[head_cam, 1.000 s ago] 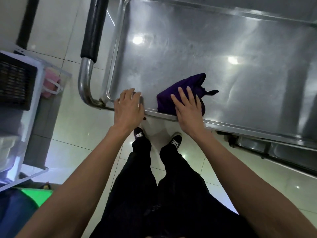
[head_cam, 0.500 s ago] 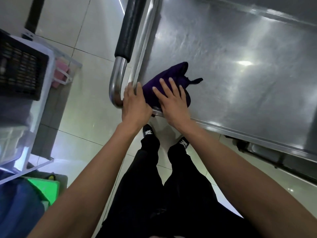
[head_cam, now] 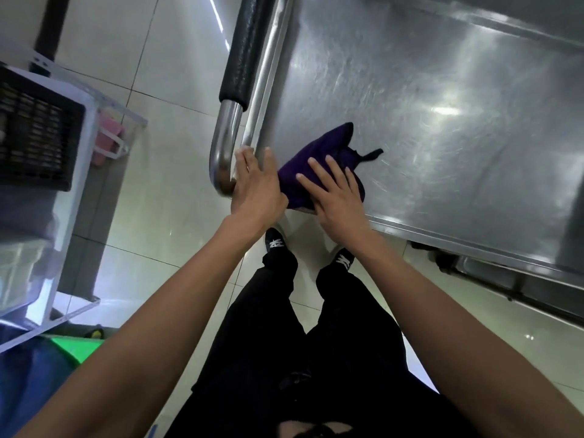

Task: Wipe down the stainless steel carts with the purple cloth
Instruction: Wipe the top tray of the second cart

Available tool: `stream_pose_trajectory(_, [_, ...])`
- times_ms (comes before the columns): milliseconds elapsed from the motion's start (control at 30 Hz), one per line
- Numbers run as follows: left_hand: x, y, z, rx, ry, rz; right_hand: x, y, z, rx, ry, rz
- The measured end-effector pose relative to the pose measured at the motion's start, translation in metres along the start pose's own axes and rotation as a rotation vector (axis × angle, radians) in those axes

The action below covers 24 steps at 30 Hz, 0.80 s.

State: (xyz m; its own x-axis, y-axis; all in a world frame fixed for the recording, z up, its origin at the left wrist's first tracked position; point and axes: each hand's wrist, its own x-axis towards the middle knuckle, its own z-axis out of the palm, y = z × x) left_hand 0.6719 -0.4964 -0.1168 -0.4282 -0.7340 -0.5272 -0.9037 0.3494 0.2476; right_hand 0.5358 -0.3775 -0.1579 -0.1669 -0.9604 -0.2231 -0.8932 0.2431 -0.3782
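Head view, looking straight down. Far left: a black crate (head_cam: 34,137) sits in a pale shelf frame (head_cam: 91,128), with something pink (head_cam: 107,137) tucked just beside it; green (head_cam: 76,347) and blue shapes lie below, too blurred to name. Pale tile floor (head_cam: 164,216) runs between shelf and cart. Cart handle (head_cam: 243,52): black grip above, bare steel tube curving down into the cart's near-left corner. Left hand (head_cam: 256,191) rests at that corner, fingers spread and loose, fingertips touching the rim where the tube joins; whether the thumb curls under the edge cannot be told. Cloth (head_cam: 319,165), dark purple and bunched, lies on the cart top at the near-left corner, just beside the left hand, a small dark tab sticking out to its right. Right hand (head_cam: 335,200) lies flat on the cloth, fingers extended and pressing down, not clenched around it. Cart (head_cam: 442,105) top stretches right, brushed steel with smeared streaks and light glare. Below the near rim, black trousers and two dark shoes (head_cam: 278,243) stand on the tile. A lower steel shelf (head_cam: 505,279) shows at right.
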Motion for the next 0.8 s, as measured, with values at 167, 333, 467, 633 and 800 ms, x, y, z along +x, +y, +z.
stream_pose_trajectory(167, [-0.011, 0.018, 0.017, 0.105, 0.112, 0.074, -0.026, 0.034, -0.015, -0.040, -0.034, 0.036])
stream_pose_trajectory(333, [-0.020, 0.074, 0.039, 0.196, 0.087, 0.221, -0.055, 0.076, -0.031, -0.039, -0.019, 0.069])
stream_pose_trajectory(467, [-0.024, 0.122, 0.054, 0.215, 0.094, 0.273, -0.081, 0.121, -0.042, -0.046, -0.007, 0.123])
stream_pose_trajectory(633, [-0.028, 0.179, 0.073, 0.225, 0.089, 0.327, -0.110, 0.175, -0.055, -0.044, 0.025, 0.216])
stream_pose_trajectory(800, [-0.029, 0.221, 0.088, 0.215, 0.048, 0.374, -0.134, 0.215, -0.062, -0.037, 0.073, 0.308])
